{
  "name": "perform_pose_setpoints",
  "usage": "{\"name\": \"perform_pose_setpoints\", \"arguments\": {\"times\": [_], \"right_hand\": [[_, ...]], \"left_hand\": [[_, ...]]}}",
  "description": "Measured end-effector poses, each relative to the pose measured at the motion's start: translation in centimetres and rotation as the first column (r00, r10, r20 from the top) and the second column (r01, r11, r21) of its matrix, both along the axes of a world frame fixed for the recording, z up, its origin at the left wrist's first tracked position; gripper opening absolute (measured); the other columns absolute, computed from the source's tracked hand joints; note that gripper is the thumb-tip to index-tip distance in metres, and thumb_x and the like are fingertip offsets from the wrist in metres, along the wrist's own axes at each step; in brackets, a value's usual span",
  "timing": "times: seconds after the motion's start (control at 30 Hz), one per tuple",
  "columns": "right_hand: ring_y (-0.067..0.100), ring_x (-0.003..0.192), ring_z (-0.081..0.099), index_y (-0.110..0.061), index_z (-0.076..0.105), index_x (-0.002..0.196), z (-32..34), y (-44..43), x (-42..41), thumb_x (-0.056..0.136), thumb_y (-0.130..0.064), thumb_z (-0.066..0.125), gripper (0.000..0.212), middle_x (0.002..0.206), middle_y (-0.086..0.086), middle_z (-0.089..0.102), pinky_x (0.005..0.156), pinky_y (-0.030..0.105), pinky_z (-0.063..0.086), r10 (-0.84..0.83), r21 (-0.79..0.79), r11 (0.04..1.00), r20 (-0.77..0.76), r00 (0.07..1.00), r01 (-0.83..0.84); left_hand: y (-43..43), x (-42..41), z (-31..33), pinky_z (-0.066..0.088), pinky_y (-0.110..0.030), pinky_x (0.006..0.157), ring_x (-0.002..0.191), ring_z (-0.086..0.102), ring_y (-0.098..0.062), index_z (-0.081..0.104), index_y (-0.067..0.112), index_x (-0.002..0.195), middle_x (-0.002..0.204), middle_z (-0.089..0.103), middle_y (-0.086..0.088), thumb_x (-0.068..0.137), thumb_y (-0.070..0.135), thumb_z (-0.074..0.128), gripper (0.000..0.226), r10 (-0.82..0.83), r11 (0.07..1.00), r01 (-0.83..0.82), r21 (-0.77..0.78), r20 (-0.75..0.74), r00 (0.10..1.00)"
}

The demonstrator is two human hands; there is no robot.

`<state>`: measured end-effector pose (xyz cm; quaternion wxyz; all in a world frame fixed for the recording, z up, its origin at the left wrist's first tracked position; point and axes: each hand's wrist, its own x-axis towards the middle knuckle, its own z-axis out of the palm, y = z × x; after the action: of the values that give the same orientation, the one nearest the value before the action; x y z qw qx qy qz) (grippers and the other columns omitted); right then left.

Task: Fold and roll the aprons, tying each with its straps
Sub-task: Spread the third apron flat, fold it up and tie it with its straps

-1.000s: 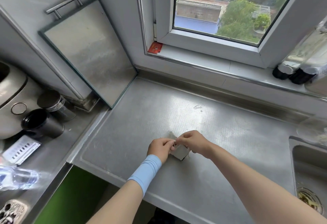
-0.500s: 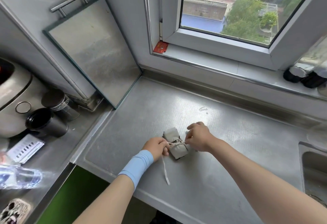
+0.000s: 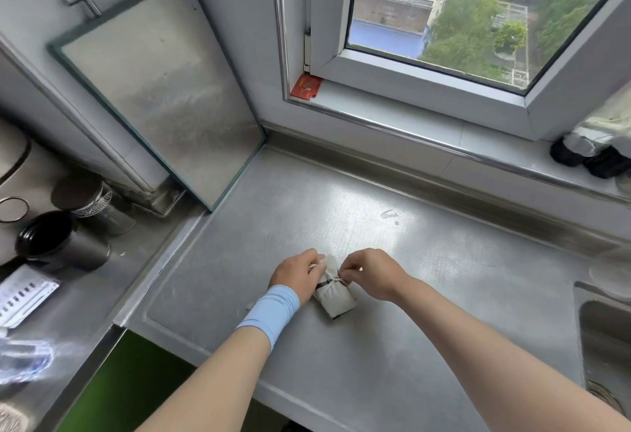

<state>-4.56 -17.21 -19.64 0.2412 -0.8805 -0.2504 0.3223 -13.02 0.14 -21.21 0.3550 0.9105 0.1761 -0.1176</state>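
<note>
Two hands meet over one small rolled apron (image 3: 336, 298), which lies on the steel counter (image 3: 426, 260) near its front edge, well left of the sink (image 3: 601, 332). A thin strap (image 3: 328, 282) circles the middle of the roll. The right hand (image 3: 374, 274) pinches this strap at the knot on top of the roll, thumb and forefinger closed on it. The left hand (image 3: 297, 274), above a light blue wristband (image 3: 271, 313), curls its fingers at the roll's far end and nips a pale length of the strap between them.

On the lower ledge to the left stands an open black cup (image 3: 63, 249). Its inside is dark and what it holds cannot be told. Just behind it stands a lidded jar (image 3: 94, 201), closed, its contents hidden. A clear plastic bottle (image 3: 24, 360) lies blurred at the left edge. The sink shows a drain (image 3: 602, 394) at its near corner. Dark-based bottles (image 3: 580, 155) stand on the window sill at the right. A glass board (image 3: 160, 90) with a metal handle leans against the wall.
</note>
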Motion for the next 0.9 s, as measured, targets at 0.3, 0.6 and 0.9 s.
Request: {"name": "perform_pose_setpoints", "arguments": {"times": [0.3, 0.6, 0.9], "right_hand": [[0.002, 0.071, 0.064, -0.024, 0.073, 0.07, -2.1, -1.4, -1.4, 0.085, -0.021, 0.068, 0.016, 0.071, -0.011, 0.073, 0.068, 0.018, 0.048, -0.28, 0.046, 0.956, -0.143, 0.949, 0.289], [0.004, 0.068, 0.061, -0.022, 0.071, 0.074, -2.7, -1.5, -3.5, 0.088, -0.029, 0.067, 0.016, 0.071, -0.01, 0.07, 0.064, 0.02, 0.044, -0.313, 0.018, 0.947, -0.165, 0.935, 0.32], [0.008, 0.07, 0.06, -0.017, 0.074, 0.075, -2.6, -1.3, -4.3, 0.084, -0.025, 0.066, 0.015, 0.073, -0.01, 0.068, 0.06, 0.022, 0.044, -0.363, -0.051, 0.932, -0.141, 0.921, 0.359]], "left_hand": [[-0.5, -2.0, -1.8, 0.041, -0.019, 0.091, 0.11, 0.06, -0.007, 0.05, 0.015, 0.079, 0.13, 0.058, 0.024, 0.092, 0.022, 0.054, 0.016, -0.049, 0.987, 0.055, -0.152, 0.043, 0.998], [-0.5, -5.6, -0.9, 0.035, -0.026, 0.064, 0.079, 0.056, -0.023, 0.051, 0.024, 0.074, 0.079, 0.053, 0.006, 0.092, 0.044, 0.053, 0.026, 0.144, 0.985, -0.144, 0.097, 0.008, 0.99], [0.3, -5.4, -0.8, 0.032, -0.021, 0.054, 0.059, 0.035, -0.014, 0.048, 0.02, 0.06, 0.057, 0.04, 0.006, 0.09, 0.031, 0.063, 0.035, 0.34, 0.899, -0.353, -0.26, -0.096, 0.936]]}}
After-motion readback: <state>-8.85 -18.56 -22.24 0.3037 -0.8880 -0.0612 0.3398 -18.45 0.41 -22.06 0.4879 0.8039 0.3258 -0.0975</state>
